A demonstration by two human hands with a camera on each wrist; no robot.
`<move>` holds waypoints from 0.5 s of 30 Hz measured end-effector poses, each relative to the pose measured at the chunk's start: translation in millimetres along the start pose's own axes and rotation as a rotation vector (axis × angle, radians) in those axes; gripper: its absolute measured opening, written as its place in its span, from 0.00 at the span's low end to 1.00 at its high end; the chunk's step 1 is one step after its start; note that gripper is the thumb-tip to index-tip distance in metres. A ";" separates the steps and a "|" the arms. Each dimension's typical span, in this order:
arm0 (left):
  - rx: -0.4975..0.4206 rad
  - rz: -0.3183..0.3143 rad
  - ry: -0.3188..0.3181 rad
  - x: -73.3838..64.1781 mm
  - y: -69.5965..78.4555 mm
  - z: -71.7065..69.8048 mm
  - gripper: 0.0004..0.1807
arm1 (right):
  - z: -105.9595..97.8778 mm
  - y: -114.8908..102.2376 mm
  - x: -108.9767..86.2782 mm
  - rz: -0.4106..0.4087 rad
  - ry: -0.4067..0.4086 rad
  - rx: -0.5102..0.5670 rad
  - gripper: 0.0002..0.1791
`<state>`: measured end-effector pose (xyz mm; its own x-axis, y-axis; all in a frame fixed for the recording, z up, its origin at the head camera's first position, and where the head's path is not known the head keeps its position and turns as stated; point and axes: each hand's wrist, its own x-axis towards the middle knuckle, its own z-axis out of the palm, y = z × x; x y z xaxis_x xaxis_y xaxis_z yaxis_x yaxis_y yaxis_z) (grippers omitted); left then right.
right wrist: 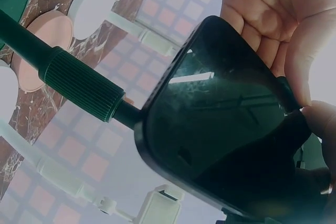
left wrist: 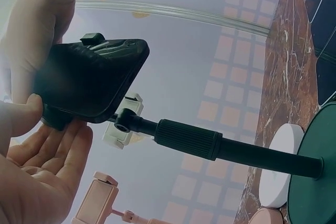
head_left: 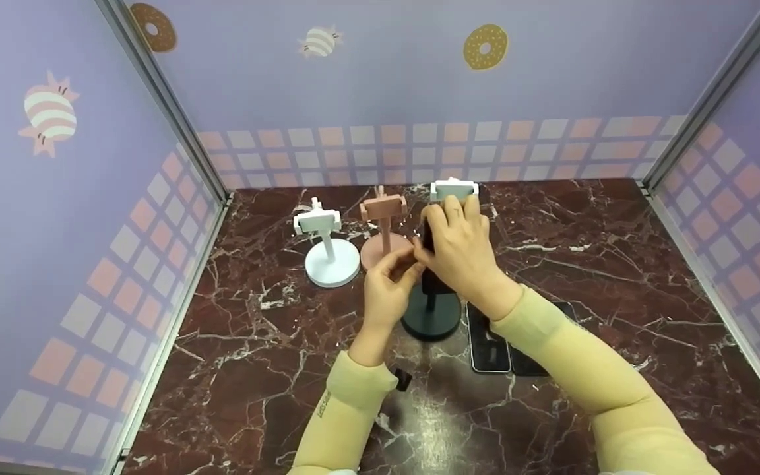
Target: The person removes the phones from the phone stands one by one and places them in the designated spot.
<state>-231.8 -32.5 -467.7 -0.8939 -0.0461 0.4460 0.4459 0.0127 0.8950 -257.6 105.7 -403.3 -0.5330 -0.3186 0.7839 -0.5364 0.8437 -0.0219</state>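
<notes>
A black smartphone (right wrist: 226,114) sits at the head of a dark green phone stand (left wrist: 189,139), with a clamp jaw showing at its edge. My left hand (head_left: 386,293) pinches the stand's clamp at the phone's left edge, its thumb against the phone and its fingers beyond the clamp. From the other side, my right hand (head_left: 462,247) grips the phone near its right and upper part. The stand's round base (head_left: 431,320) rests on the table. Part of the clamp is hidden behind the phone and the hands.
A white phone stand (head_left: 332,264) and a pink one (head_left: 385,227) stand at the back left. Another pale stand (head_left: 454,190) is behind my right hand. Two dark phones (head_left: 491,353) lie flat under my right forearm. Patterned panels (head_left: 380,79) enclose the marble-look table (head_left: 254,369).
</notes>
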 end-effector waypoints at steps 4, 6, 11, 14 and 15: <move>-0.008 -0.004 0.000 -0.1 -1.5 0.7 0.14 | -0.8 2.2 0.3 -0.004 0.001 0.012 0.21; -0.006 -0.007 0.003 -0.1 -1.8 1.1 0.14 | -0.9 3.0 0.6 -0.006 0.000 0.018 0.21; -0.012 -0.016 0.003 0.6 -1.3 1.8 0.15 | -1.3 3.6 0.3 0.000 -0.005 0.031 0.20; -0.025 -0.022 0.000 1.0 0.1 1.2 0.15 | -1.9 2.7 0.5 0.003 -0.008 0.036 0.20; -0.026 -0.023 -0.001 0.9 0.5 0.9 0.15 | -2.1 2.4 0.5 0.002 -0.009 0.036 0.20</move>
<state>-232.4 -31.7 -466.8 -0.9041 -0.0451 0.4249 0.4259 -0.0148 0.9047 -257.7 108.5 -401.6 -0.5402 -0.3209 0.7779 -0.5585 0.8282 -0.0462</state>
